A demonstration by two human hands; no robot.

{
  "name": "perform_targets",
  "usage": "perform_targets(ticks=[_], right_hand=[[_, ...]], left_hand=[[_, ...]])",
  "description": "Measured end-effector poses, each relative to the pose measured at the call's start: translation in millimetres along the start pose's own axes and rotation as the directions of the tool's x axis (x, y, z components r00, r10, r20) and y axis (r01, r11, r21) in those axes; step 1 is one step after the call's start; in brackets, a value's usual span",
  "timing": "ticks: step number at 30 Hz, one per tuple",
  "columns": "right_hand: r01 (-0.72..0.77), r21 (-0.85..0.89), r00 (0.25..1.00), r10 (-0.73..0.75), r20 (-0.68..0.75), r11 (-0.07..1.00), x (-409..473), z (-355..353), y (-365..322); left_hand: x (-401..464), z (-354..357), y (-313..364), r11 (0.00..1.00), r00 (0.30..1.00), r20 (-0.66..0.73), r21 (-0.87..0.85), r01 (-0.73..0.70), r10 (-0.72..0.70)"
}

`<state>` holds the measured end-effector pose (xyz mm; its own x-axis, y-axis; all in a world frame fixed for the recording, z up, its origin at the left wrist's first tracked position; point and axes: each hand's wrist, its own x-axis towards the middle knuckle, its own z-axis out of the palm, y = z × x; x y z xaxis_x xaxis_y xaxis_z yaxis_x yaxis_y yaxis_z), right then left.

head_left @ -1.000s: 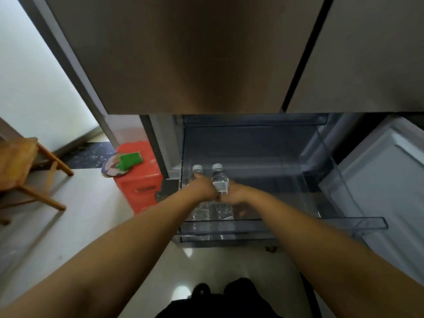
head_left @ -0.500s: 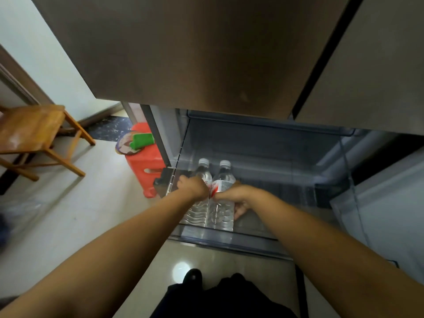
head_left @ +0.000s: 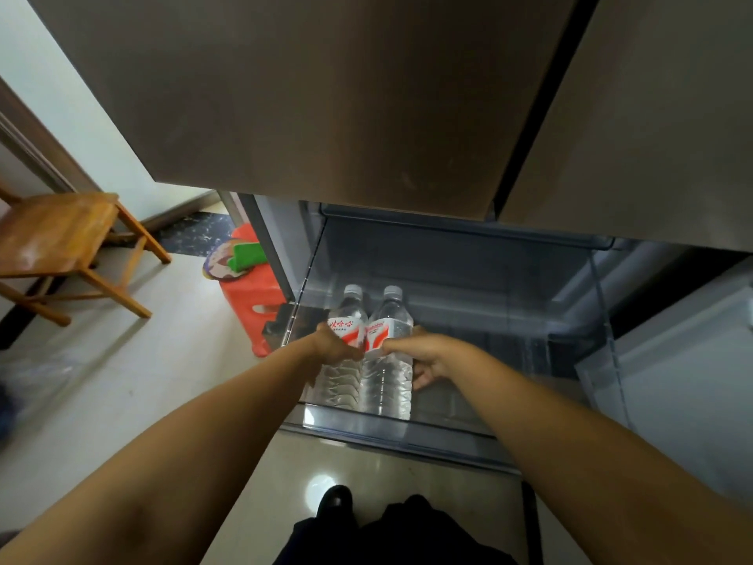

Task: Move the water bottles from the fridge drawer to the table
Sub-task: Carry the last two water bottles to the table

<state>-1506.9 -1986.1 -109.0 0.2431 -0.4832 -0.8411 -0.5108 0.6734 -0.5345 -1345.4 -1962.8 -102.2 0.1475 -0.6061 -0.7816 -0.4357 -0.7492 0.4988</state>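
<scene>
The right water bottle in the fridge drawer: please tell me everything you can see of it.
The right water bottle is clear ribbed plastic, full of water, with a white cap and a red-and-white label. It stands upright in the clear fridge drawer, touching the left bottle. The right hand holds it at the label.

Two water bottles stand side by side in the fridge drawer (head_left: pixel 481 438): the left bottle (head_left: pixel 344 348) and the right bottle (head_left: pixel 387 360), touching each other, each with one white cap and one red-and-white label. Two hands reach in, one to each bottle: the left hand (head_left: pixel 332 346) and the right hand (head_left: pixel 419 354). There is one clear drawer, pulled open. Above it hang two fridge doors, the left door (head_left: pixel 326 95) and the right door (head_left: pixel 652 124). On the floor to the left are one wooden chair (head_left: pixel 57 234) and one red stool (head_left: pixel 252 295), which carries one green item (head_left: pixel 246 256).
</scene>
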Motion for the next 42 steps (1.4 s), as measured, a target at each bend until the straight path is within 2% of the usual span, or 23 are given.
perform_targets(ticks=[6, 10, 14, 22, 24, 27, 31, 33, 35, 37, 40, 42], right_hand=[[0.135, 0.273, 0.990, -0.121, -0.070, 0.953, -27.4, -35.1, -6.1], [0.188, 0.417, 0.982, -0.156, -0.111, 0.889, -53.2, -54.7, -2.8], [0.239, 0.516, 0.970, -0.183, -0.157, 0.822, -75.7, -55.9, 4.9], [0.419, 0.641, 0.888, -0.143, -0.437, 0.643, -134.2, -39.5, 46.8], [0.493, 0.645, 0.839, -0.122, -0.531, 0.584, -150.9, -29.0, 66.3], [0.640, 0.592, 0.715, -0.098, -0.692, 0.490, -187.0, -5.3, 100.7], [0.753, 0.417, 0.500, -0.031, -0.865, 0.508, -226.3, 22.7, 140.2], [0.708, 0.326, 0.363, 0.074, -0.929, 0.626, -239.8, 38.3, 163.0], [0.585, 0.280, 0.231, 0.175, -0.957, 0.761, -254.1, 60.7, 188.1], [0.492, 0.265, 0.142, 0.225, -0.964, 0.829, -262.4, 81.4, 217.7], [0.433, 0.285, 0.072, 0.283, -0.957, 0.855, -270.0, 112.8, 270.8], [0.415, 0.332, 0.073, 0.333, -0.940, 0.847, -269.1, 131.5, 301.5]], left_hand=[[-11.4, -5.1, 21.4, 0.966, 0.981, 0.151, -0.248, -0.077, 0.117], [-22.7, -3.1, 45.5, 0.907, 0.935, 0.285, -0.413, -0.081, 0.213], [-36.0, 6.7, 67.0, 0.915, 0.880, 0.410, -0.399, -0.061, 0.237], [-74.9, 33.4, 81.3, 0.927, 0.730, 0.601, -0.354, -0.122, 0.325], [-90.2, 44.7, 77.5, 0.931, 0.686, 0.642, -0.332, -0.151, 0.341], [-123.4, 65.6, 70.8, 0.931, 0.601, 0.710, -0.274, -0.243, 0.366], [-161.4, 97.7, 62.5, 0.849, 0.486, 0.736, -0.230, -0.476, 0.472], [-174.0, 118.5, 51.7, 0.749, 0.426, 0.729, -0.178, -0.638, 0.536], [-185.9, 140.4, 34.0, 0.617, 0.366, 0.710, -0.123, -0.777, 0.602], [-191.3, 160.7, 12.2, 0.516, 0.314, 0.706, -0.085, -0.853, 0.635], [-197.6, 189.9, -24.5, 0.462, 0.317, 0.736, 0.007, -0.887, 0.598], [-198.7, 204.2, -44.4, 0.443, 0.334, 0.745, 0.058, -0.895, 0.578]])
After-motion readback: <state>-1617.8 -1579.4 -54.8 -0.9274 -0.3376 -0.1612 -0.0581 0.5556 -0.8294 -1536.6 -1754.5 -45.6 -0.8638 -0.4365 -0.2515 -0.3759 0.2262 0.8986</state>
